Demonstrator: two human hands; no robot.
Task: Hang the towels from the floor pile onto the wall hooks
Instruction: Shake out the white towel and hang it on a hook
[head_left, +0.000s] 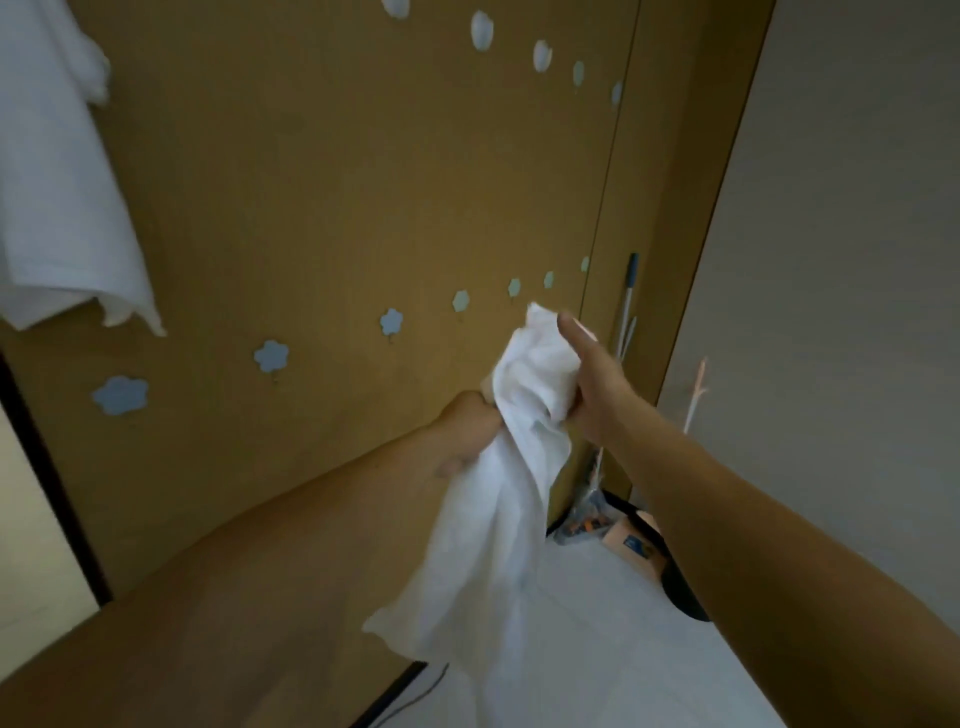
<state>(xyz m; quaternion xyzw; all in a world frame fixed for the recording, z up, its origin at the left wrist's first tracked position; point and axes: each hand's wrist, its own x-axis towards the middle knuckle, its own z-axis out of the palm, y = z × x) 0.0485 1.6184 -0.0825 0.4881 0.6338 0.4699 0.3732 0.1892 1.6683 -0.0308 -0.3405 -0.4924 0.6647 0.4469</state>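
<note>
On the wall (311, 182), hung towel (57, 171), flower hooks (271, 356)

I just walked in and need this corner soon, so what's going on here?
A person is hanging towels. Both hands hold one white towel: the left hand grips its bunched middle and the right hand grips the top end, raised close to the lower row of flower hooks on the brown wall. It is not on a hook yet. A second towel already hangs at the upper left, and the upper hooks to its right are bare.
</note>
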